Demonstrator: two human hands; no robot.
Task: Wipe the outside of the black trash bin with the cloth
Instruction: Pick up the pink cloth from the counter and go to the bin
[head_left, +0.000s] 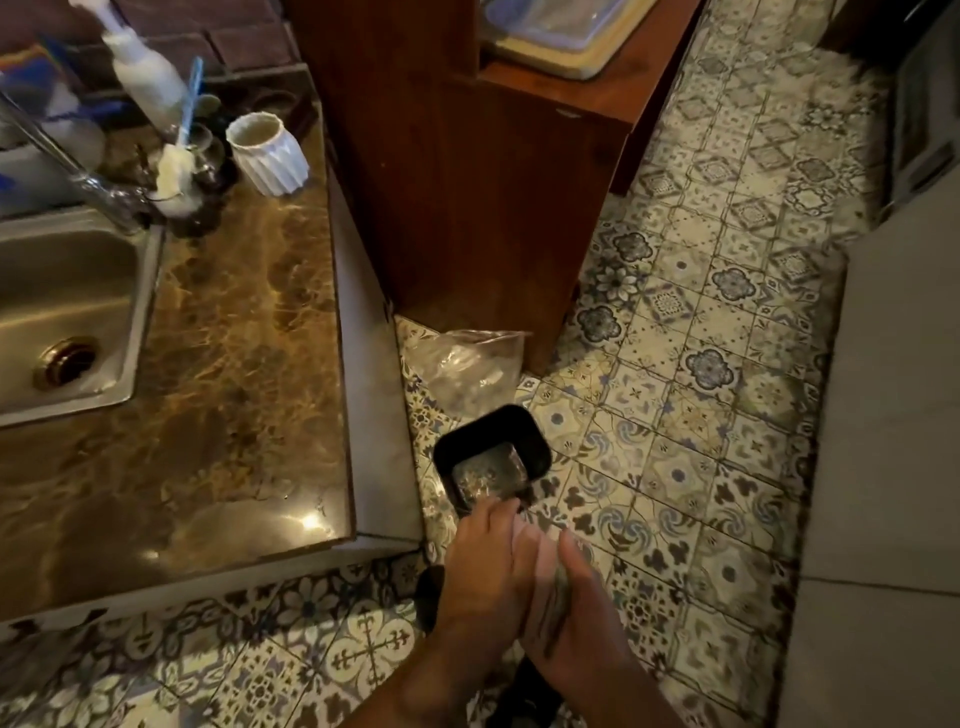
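While the black trash bin (492, 457) sits on the patterned tile floor (691, 395) right by the corner of the brown marble counter (234, 364), both hands are down low just in front of it. It's standing upright with its open top facing the camera, and you can see something shiny or crumpled at the bottom inside. The left hand (480, 566) reaches forward with its fingers (488, 512) touching the bin's near rim; looks like a light hold on the edge, though honestly it's too blurry to say if they're actually clamped around it. The right hand (576, 608) is pressed right up against the left one, and there's a folded greyish cloth (558, 592) tucked in it, fingers closed around it. The cloth is near the bin but not touching it.

Just behind the bin there's a clear plastic bag (467, 364) lying on the floor against the base of a dark wooden cabinet (467, 182). Up on the counter there's a steel sink (67, 306), a white ribbed cup (267, 153) and a soap bottle (148, 78) near the tap
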